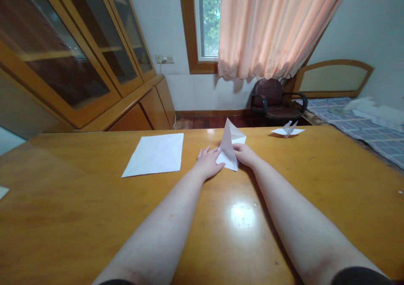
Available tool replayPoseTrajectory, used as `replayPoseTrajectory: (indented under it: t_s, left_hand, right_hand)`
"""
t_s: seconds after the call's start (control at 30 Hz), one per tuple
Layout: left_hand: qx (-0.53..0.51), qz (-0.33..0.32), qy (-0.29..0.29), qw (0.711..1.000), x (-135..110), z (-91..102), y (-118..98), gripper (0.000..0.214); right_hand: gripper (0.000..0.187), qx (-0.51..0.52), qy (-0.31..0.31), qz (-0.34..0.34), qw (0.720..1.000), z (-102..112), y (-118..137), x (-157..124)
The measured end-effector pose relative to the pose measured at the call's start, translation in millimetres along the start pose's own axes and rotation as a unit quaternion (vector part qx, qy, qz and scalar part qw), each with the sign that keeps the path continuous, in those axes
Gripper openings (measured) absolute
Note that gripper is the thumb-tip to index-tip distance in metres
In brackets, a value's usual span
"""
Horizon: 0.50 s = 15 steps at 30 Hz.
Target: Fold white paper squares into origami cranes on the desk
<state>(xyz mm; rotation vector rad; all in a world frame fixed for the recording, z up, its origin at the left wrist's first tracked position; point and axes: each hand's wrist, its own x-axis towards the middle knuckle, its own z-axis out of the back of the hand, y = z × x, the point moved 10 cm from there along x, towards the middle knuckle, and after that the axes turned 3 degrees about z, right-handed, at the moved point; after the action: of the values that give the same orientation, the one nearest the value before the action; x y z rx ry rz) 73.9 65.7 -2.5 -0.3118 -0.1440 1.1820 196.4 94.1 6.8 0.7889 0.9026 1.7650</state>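
Observation:
A partly folded sheet of white paper [227, 148] lies on the wooden table in front of me, one pointed flap standing upright. My left hand [208, 162] rests flat at its left side, fingers spread on the tabletop, with the thumb and index finger touching the paper's edge. From the right, my right hand [244, 154] has its fingers curled around the raised flap; the fingertips are partly hidden behind it. To the left lies a flat white paper square [156, 154] with faint creases. A finished folded paper crane [288, 130] sits near the far edge at right.
The wooden table [94, 217] reaches across the view. Beyond its far edge stand a dark office chair [269, 96] and a bed [356, 117]. A glass-door cabinet [94, 58] is at left, a pink curtain [268, 28] at the window. A paper corner [3, 191] shows at far left.

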Motion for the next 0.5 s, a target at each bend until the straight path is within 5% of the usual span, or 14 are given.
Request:
replayPoseTrajectory:
  t_s: [0.5]
  left_hand:
    - [-0.029,-0.024,-0.001,0.999,-1.5,1.8,-4.0,0.047]
  right_hand:
    - [0.027,-0.024,-0.008,-0.008,1.0,3.0,2.6,-2.6]
